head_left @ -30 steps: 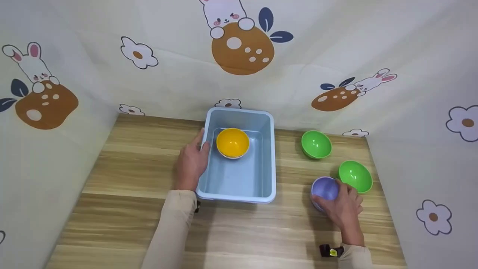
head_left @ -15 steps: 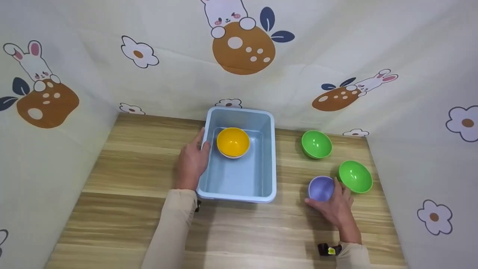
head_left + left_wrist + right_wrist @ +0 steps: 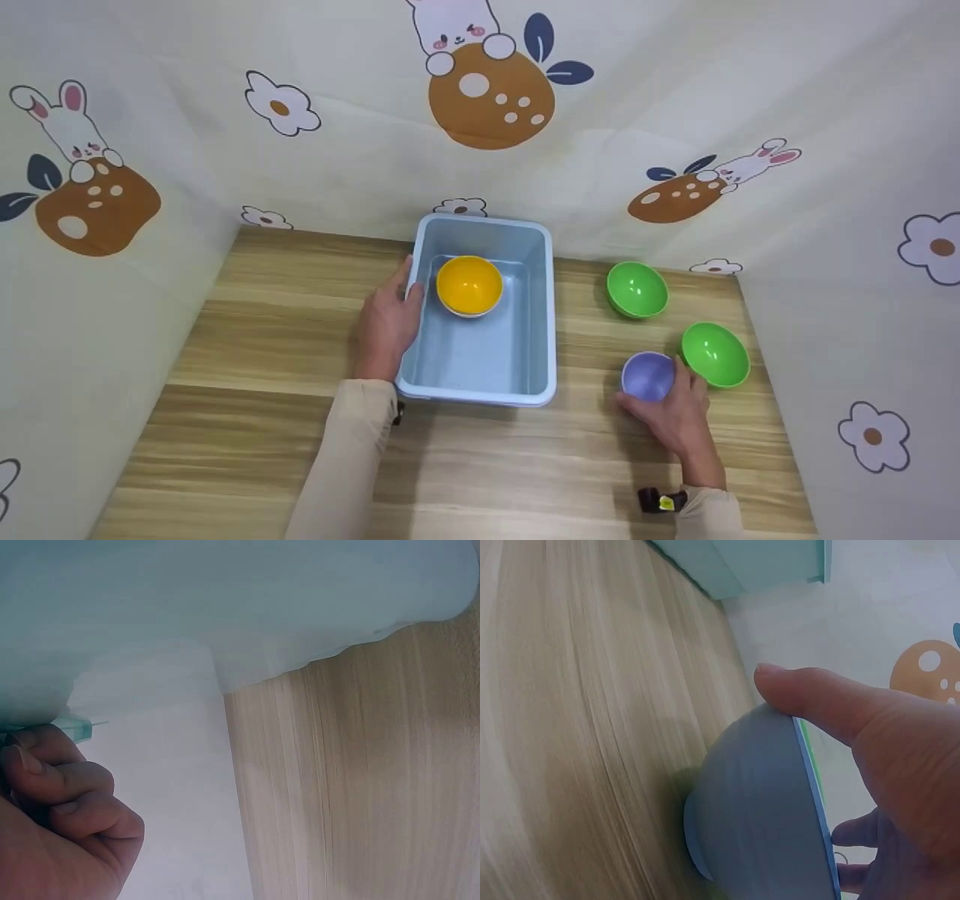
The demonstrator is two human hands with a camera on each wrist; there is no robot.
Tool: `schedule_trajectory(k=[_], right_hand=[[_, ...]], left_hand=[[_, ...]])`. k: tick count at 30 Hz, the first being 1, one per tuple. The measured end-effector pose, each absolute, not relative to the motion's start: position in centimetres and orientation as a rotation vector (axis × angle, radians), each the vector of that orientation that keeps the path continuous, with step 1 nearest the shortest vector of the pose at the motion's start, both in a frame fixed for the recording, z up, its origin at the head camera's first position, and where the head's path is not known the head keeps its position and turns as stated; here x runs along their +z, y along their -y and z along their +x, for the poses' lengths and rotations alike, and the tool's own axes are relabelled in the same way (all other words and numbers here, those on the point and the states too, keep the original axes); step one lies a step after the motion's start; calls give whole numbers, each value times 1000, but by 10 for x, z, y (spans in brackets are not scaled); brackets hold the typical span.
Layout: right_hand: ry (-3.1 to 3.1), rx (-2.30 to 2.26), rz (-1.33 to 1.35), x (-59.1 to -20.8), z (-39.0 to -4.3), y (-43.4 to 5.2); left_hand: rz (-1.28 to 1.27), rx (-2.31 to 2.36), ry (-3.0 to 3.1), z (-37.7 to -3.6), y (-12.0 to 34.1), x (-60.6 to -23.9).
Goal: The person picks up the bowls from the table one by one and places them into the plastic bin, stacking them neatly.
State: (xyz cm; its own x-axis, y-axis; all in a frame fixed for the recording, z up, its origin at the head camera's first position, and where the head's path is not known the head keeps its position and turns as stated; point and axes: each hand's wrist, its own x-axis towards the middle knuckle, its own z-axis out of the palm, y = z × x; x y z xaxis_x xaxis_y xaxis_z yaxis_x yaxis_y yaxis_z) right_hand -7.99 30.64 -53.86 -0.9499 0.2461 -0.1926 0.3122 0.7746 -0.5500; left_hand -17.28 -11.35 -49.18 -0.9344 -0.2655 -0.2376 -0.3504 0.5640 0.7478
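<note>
Compared with 1.0 s ago: the purple bowl (image 3: 646,377) and the right hand (image 3: 676,420) have shifted slightly toward the left hand (image 3: 384,330); against 0.5 s ago, almost no change. The left hand and blue bin (image 3: 550,315) are in nearly the same place.

Right hand: thumb and fingers moderately spread, gripping the purple bowl at its rim; mouth up. Cannot tell whether its base touches the table (image 3: 480,465).

Left hand: grips the bin's near side wall, thumb at the rim, fingers outside.

Yellow bowl (image 3: 470,285): inside the bin, just right of the left thumb. Near green bowl (image 3: 716,356): just beyond the right fingers. Far green bowl (image 3: 637,291): farther forward of the right hand.
</note>
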Motion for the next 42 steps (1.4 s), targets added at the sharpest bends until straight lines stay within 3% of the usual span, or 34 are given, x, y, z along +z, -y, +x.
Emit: schedule_trajectory(k=[18, 42], right_hand=[[-2846, -966, 430, -519, -87, -311], [-2872, -969, 289, -465, -116, -300]], left_hand=[[-549, 1274, -2694, -175, 113, -490], [-540, 1284, -2670, -175, 114, -491]])
